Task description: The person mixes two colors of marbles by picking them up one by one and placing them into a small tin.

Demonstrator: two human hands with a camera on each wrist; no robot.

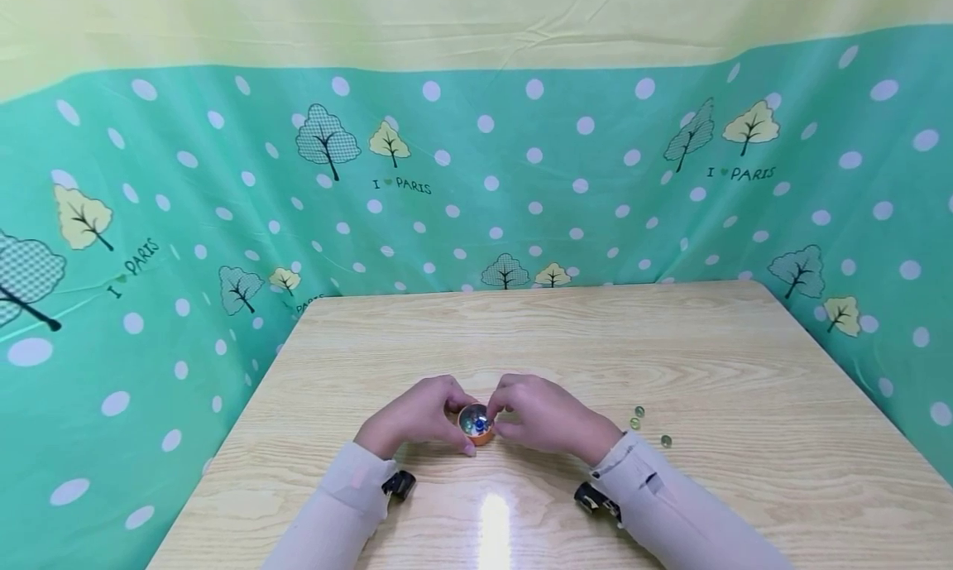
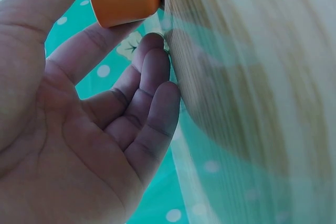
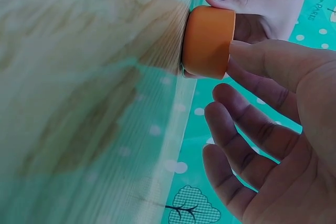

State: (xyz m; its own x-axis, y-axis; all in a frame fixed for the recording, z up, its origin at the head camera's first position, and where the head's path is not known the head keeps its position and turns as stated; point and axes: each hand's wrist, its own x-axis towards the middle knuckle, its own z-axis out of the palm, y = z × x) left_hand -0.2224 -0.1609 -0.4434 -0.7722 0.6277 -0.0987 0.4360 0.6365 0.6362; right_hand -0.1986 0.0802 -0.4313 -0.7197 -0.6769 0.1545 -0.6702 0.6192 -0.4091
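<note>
A small orange cup stands on the wooden table with several glass marbles inside, one of them deep blue. My left hand grips the cup from the left, between thumb and index finger, its other fingers loosely bent beside the table. From the right, my right hand has its thumb and index fingertips at the cup's rim. In the right wrist view, the right thumb touches the cup's edge while the other fingers are loosely curled. Whether a marble is between the right fingertips is hidden.
Three loose greenish marbles, a front one, a rear one and a yellowish one, lie on the table right of the right hand. A green dotted curtain hangs behind and along the sides.
</note>
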